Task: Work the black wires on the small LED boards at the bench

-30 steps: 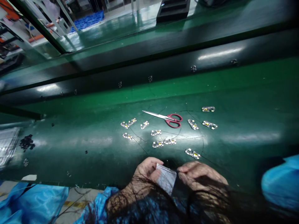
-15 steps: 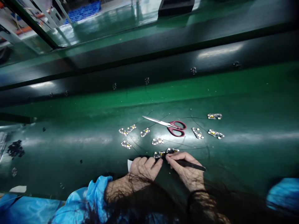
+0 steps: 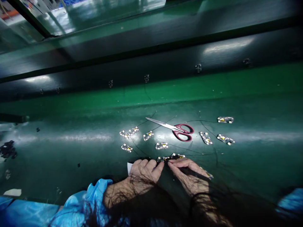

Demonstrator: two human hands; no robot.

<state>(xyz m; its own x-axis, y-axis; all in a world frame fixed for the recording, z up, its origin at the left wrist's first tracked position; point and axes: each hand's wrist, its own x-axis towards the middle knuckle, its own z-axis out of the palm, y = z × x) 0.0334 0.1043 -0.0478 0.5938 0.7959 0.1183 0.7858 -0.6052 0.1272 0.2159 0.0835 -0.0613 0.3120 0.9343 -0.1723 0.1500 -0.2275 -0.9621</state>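
Note:
At the front middle, my left hand (image 3: pixel 145 171) has curled fingers, its thumb tip pressing the near edge of a small circuit board (image 3: pixel 163 159). A corner of white paper (image 3: pixel 129 168) sticks out from behind its knuckles. My right hand (image 3: pixel 189 173) pinches slim black tweezers (image 3: pixel 197 174), whose tips are hidden by the fingers near the same board. A second circuit board (image 3: pixel 178 156) lies just beyond the right fingers, and another board (image 3: pixel 207 173) shows partly behind that hand.
Red-handled scissors (image 3: pixel 181 130) lie beyond my hands, among several circuit boards with thin black wires, such as a board (image 3: pixel 161 146). Farther back, small parts (image 3: pixel 146 78) sit on a dark belt (image 3: pixel 170 67). A dark pile of parts (image 3: pixel 8 149) lies at far left.
The view has shifted a little, tilting downward. My right hand has turned slightly, the tweezers lie lower, and a board has come into sight behind that hand. My left hand stays on the board.

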